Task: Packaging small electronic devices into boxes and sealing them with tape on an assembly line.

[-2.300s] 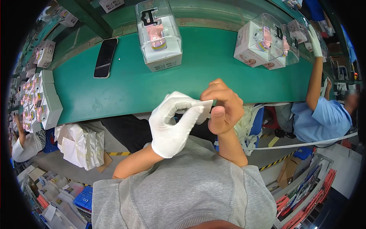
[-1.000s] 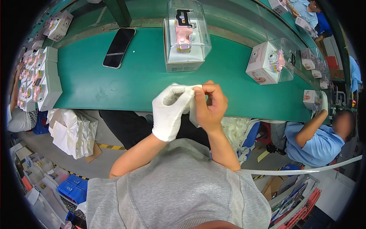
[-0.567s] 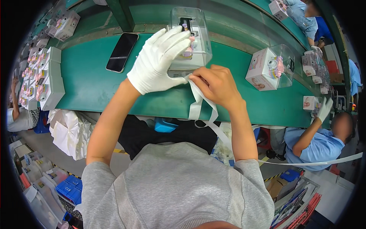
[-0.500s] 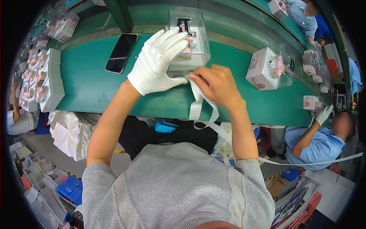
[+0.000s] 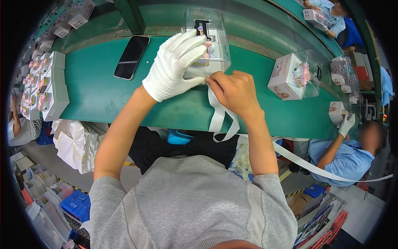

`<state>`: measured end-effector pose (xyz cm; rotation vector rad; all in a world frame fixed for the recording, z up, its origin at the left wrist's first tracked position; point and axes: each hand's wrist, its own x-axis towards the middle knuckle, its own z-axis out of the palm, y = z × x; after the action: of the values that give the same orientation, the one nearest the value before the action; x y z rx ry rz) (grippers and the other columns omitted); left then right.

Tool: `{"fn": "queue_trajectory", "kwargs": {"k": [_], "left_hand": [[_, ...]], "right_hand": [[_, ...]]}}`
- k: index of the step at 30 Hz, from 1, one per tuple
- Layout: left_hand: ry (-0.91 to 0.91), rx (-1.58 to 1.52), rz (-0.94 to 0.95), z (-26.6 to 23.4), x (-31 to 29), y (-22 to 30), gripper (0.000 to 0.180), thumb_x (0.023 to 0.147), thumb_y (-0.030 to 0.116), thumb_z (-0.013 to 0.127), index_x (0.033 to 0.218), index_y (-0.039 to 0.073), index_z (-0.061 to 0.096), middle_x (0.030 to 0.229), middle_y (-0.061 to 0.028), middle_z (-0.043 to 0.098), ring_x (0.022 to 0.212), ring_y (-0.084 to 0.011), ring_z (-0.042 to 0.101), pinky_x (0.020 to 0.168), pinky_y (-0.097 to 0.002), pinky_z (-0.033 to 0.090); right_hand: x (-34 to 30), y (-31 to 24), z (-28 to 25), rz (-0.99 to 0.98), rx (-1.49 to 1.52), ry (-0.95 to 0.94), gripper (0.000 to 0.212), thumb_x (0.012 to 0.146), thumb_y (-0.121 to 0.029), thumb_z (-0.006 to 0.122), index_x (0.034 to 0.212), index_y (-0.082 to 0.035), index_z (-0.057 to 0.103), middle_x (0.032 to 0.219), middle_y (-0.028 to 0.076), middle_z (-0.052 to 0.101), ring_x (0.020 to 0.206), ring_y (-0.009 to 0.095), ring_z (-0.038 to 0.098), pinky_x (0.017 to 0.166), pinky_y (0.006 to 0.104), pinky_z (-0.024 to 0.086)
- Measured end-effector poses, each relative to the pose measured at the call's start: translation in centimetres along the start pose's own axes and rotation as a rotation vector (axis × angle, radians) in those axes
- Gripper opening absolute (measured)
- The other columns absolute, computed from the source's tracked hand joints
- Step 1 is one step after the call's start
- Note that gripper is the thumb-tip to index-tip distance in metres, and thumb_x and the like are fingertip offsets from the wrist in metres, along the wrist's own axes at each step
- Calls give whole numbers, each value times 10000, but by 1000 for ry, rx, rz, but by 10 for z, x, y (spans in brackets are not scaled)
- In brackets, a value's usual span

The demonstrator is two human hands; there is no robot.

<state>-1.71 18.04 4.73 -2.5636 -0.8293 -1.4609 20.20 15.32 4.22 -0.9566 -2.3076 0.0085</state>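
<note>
A clear plastic display box [image 5: 222,35] with a white base stands on the green table, a pink and purple toy camera [image 5: 206,45] inside it. My left hand [image 5: 176,66], in a white glove, is closed around the box's left near corner. Its fingers lie along the box and its thumb reaches across the near edge. At that edge my bare right hand [image 5: 236,91] pinches the end of a white ribbon-like strip [image 5: 217,120]. The fingertips hide just what touches the box. From there the strip loops down past the table edge and runs off right.
A black phone [image 5: 132,57] lies left of my hands. Packed toy trays [image 5: 56,81] are stacked at the far left. Another boxed toy camera [image 5: 292,74] stands to the right. A co-worker in blue [image 5: 344,159] sits at the right, a gloved hand at another box [image 5: 338,112].
Both hands stay at the box's near edge, with the right shifted slightly. The strip's hanging loop and its run toward the right have changed shape. The co-worker's gloved hand has moved onto the box there.
</note>
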Motion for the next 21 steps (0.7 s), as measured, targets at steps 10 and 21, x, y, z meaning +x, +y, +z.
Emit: {"fn": "queue_trajectory", "kwargs": {"k": [10,21], "left_hand": [[18,5,0,-2,2,6,943,498,137,926,1314,133,454,1319,-88,627,1262,-402,556,1032,-499,476],[144,-54,-17,20,-20,-4,923,669,176,912,1432,38,411,1442,-225,502,1353,-440,483,1122,-482,416]], "right_hand": [[-16,-8,-16,123,-27,15,255,845,-206,800,683,-98,636,522,35,578,448,224,507,479,342,398],[-116,17,-36,510,150,611,136,915,-50,713,824,16,636,841,77,629,727,158,549,657,291,444]]}}
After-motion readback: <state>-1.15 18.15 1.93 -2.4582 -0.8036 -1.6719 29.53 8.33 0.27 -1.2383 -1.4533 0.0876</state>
